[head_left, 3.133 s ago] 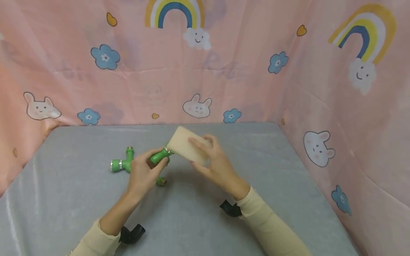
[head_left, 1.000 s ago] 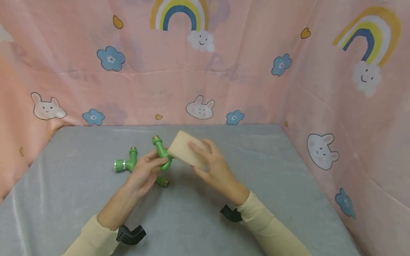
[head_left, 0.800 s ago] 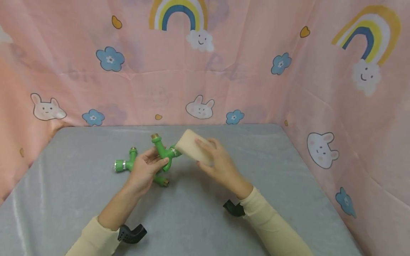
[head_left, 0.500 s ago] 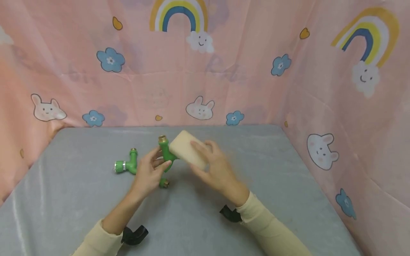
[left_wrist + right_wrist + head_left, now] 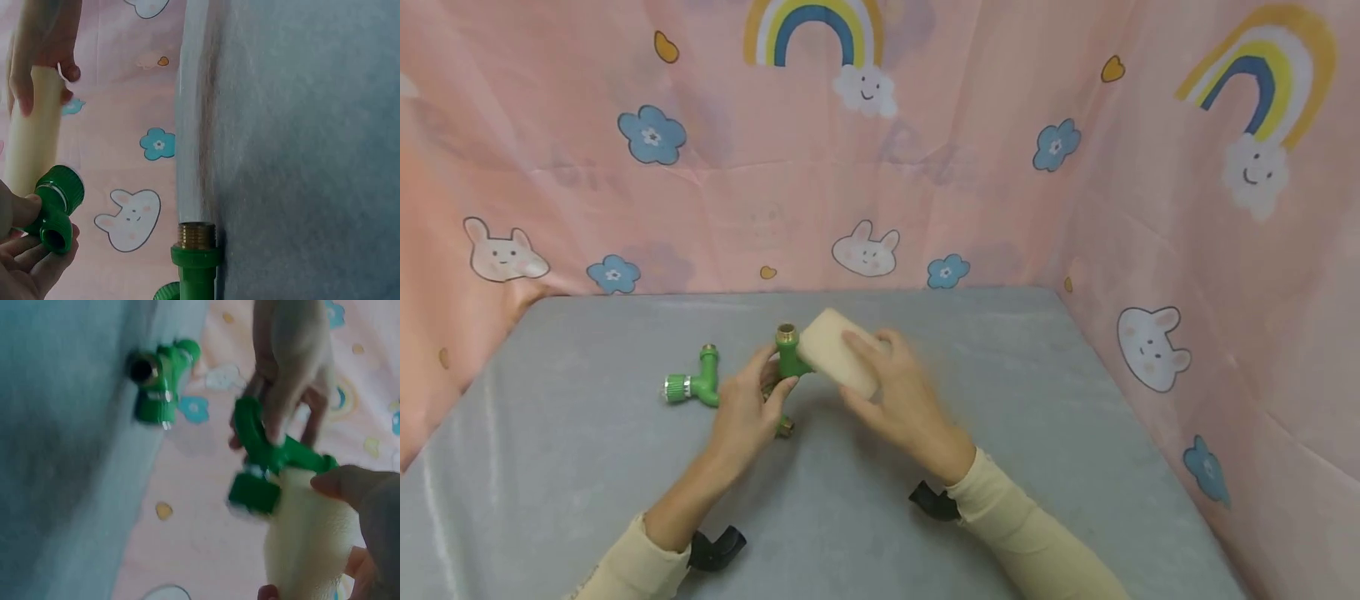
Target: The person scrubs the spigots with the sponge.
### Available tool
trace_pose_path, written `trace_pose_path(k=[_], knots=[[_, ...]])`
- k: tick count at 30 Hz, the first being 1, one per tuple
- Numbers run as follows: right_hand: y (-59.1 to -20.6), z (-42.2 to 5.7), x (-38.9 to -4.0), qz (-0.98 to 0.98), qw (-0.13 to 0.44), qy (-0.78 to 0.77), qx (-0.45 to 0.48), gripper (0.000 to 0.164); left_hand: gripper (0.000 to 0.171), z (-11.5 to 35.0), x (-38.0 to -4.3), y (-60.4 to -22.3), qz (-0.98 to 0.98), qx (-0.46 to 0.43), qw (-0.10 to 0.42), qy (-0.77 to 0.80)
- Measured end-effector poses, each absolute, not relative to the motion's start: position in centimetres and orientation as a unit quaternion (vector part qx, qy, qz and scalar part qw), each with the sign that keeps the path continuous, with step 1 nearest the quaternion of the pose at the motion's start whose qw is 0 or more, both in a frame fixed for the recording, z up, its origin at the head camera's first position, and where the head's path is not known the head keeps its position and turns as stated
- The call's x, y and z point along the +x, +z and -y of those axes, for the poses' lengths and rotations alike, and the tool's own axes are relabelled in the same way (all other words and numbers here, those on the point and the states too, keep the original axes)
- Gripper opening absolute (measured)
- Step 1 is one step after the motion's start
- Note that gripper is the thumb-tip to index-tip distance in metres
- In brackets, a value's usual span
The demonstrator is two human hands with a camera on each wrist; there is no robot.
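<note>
My left hand (image 5: 748, 408) holds a green tap (image 5: 788, 358) above the table, thumb and fingers around its body. The tap's threaded brass end points up toward the head camera. In the left wrist view the tap's ribbed knob (image 5: 65, 187) and its open spout (image 5: 56, 234) show. My right hand (image 5: 910, 408) grips a cream block-shaped sponge (image 5: 835, 350), thumb on the near side and fingers over the top. The sponge's left end lies against the tap, covering part of it in the head view. Both overlap in the right wrist view, where the sponge (image 5: 309, 537) looks blurred.
On the grey table (image 5: 1000, 350), more green tapware (image 5: 703, 387) with a ribbed knob lies behind my left hand, partly hidden. A brass threaded end (image 5: 785, 427) shows beside that hand. Pink printed cloth (image 5: 962, 217) stands behind and at the sides.
My left hand has turned the tap, so its brass end now faces up toward the head camera. The sponge moved off to the right briefly, then came back left against the tap.
</note>
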State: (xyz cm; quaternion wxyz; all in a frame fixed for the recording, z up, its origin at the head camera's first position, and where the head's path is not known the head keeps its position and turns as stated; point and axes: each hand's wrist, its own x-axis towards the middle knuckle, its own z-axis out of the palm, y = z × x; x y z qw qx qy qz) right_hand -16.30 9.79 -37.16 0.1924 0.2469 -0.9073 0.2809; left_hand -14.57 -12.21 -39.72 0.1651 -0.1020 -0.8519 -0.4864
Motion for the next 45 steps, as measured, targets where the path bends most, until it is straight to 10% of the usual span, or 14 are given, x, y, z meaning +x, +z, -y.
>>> trace_pose_path(k=[30, 37, 45], knots=[[-36.5, -10.8, -17.0, 0.92, 0.128, 0.305, 0.211, 0.061, 0.045, 12.0, -14.7, -40.5, 0.864, -0.137, 0.143, -0.462], [-37.1, -11.4, -17.9, 0.932, 0.068, 0.295, 0.199, 0.063, 0.048, 12.5, -15.1, -40.2, 0.839, -0.123, 0.103, -0.52], [-36.3, -12.1, -18.0, 0.883, 0.155, 0.369, 0.247, 0.07, 0.046, 13.1, -15.2, -39.1, 0.777, -0.083, -0.012, -0.624]])
